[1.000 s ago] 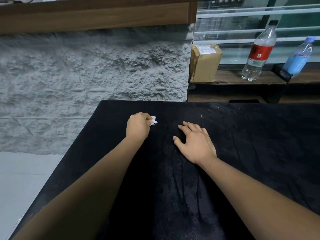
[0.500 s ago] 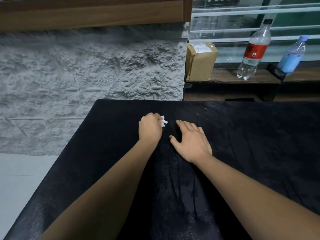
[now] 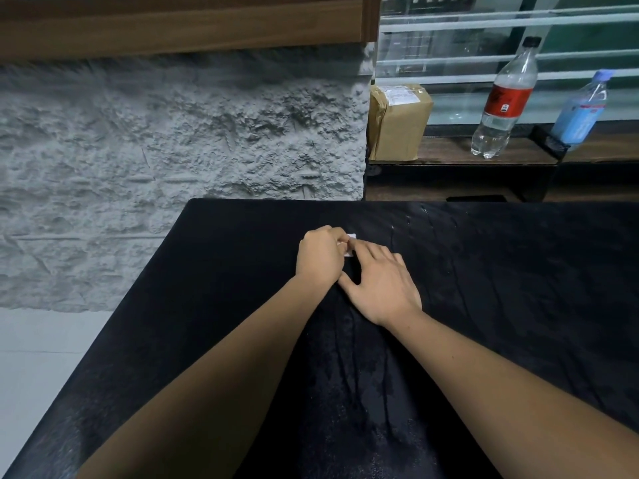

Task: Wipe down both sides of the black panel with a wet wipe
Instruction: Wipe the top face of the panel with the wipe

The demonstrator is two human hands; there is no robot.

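Since a second before, the left grip (image 3: 321,257) had slid rightward to meet the right grip (image 3: 383,285). Beyond both, well apart, a parcel (image 3: 397,122), a red-labelled bottle (image 3: 503,102) and a blue bottle (image 3: 582,112) stood on a shelf (image 3: 449,152). The left grip curled round the wet wipe (image 3: 350,253) on the black panel (image 3: 518,288). The right lay flat, fingers straight, touching the wipe.

Looking forward and down from head height through a wide-angle lens. Sitting close over the black panel (image 3: 501,288), which is filling the frame from 6 o'clock to just above centre. Taking in both forearms coming in from 6 o'clock, with the left hand (image 3: 320,259) and right hand (image 3: 383,288) touching at the wet wipe (image 3: 350,245) near centre. Facing a rough grey wall (image 3: 173,150) at 10 o'clock and a wooden shelf (image 3: 449,150) at 1 o'clock. Serving as the only view.
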